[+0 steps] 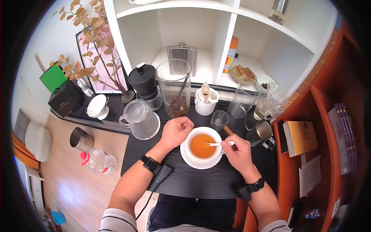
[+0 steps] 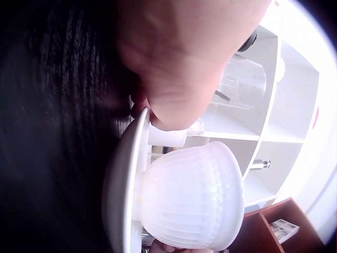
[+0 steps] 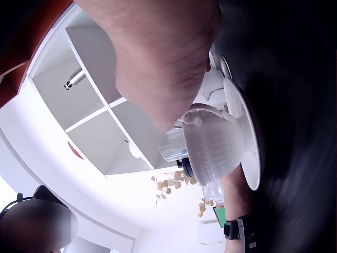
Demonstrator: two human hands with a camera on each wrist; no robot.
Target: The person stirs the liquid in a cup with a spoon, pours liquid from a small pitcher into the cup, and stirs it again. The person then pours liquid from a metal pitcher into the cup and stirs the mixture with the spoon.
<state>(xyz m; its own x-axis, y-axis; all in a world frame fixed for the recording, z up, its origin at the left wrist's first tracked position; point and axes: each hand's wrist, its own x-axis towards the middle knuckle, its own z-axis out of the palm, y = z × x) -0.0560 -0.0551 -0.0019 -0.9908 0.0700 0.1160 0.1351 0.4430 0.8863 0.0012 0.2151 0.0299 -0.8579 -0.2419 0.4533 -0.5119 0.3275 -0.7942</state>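
A white cup (image 1: 192,146) of amber liquid (image 1: 201,144) stands on a white saucer (image 1: 193,164); its fluted side (image 2: 192,195) shows in the left wrist view. The left hand (image 1: 174,133) is at the saucer's upper left edge, fingers curled; in the left wrist view that hand (image 2: 181,63) grips the saucer's rim (image 2: 120,184). Thumb and fingers of the right hand (image 1: 239,155) pinch a white spoon (image 1: 213,144), its bowl end in the liquid. In the right wrist view the right hand (image 3: 158,68) is beside the cup (image 3: 213,147) and hides the spoon.
Behind the cup are a lidded glass jug (image 1: 139,120), a tall glass (image 1: 174,85), a white mug (image 1: 205,104), a small glass pitcher (image 1: 220,118) with a wooden handle, and a metal pitcher (image 1: 263,130). A black grinder (image 1: 143,81) stands farther left.
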